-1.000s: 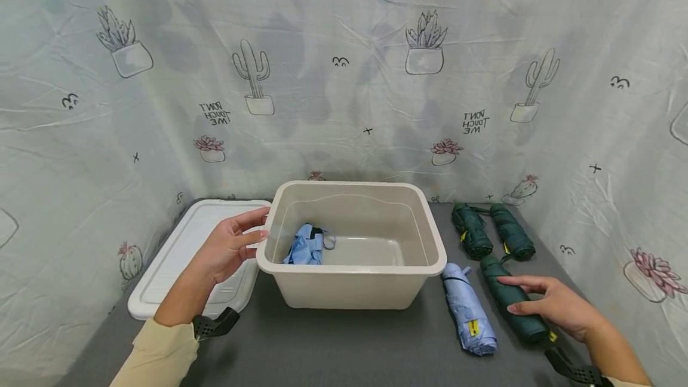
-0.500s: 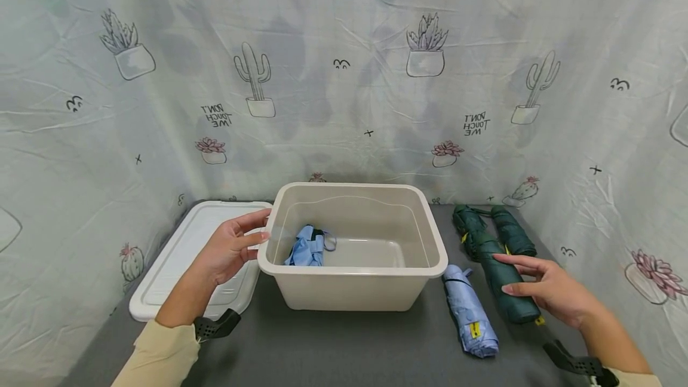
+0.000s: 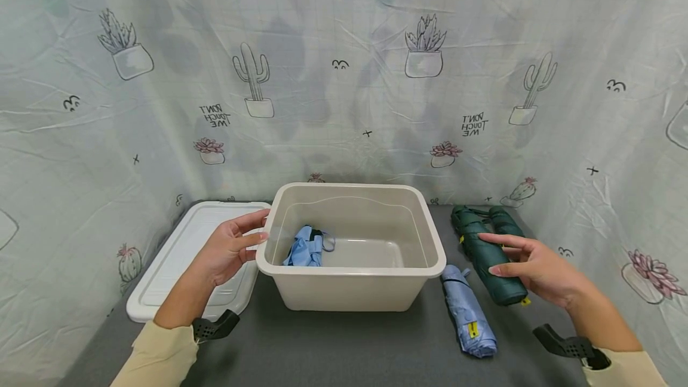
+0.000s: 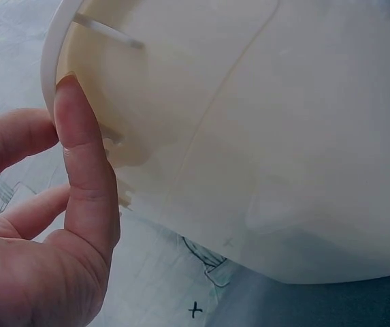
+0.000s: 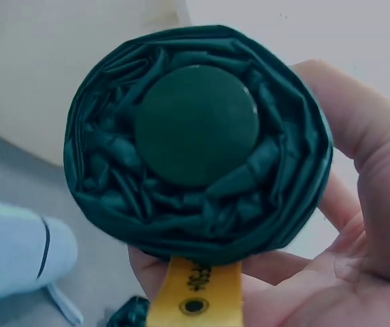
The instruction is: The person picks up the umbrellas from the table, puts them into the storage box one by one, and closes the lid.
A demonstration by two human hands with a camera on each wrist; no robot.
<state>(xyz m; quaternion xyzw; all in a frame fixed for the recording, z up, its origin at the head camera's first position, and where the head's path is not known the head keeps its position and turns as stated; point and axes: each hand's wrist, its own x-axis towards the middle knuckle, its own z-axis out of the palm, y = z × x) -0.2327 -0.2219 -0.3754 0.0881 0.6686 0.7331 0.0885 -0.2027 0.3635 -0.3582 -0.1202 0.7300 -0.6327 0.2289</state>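
My right hand [image 3: 491, 254] grips a rolled dark green umbrella [image 3: 502, 288] and holds it above the grey table, right of a beige plastic bin [image 3: 349, 285]. In the right wrist view the umbrella's round end cap [image 5: 195, 133] faces the camera, with my fingers [image 5: 378, 197] wrapped round it and a yellow tag [image 5: 193, 296] hanging below. My left hand [image 3: 260, 224] holds the bin's left rim; its fingers [image 4: 79, 170] press against the rim's edge [image 4: 52, 61]. A light blue folded umbrella [image 3: 306, 248] lies inside the bin.
Another light blue umbrella [image 3: 467, 312] lies on the table right of the bin. Two more dark green umbrellas [image 3: 505, 221] lie at the back right. A white lid [image 3: 177, 255] rests left of the bin. A cactus-print curtain encloses the table.
My right hand has lifted the dark green umbrella off the table and carried it up and left, toward the bin. The left hand has stayed on the rim.
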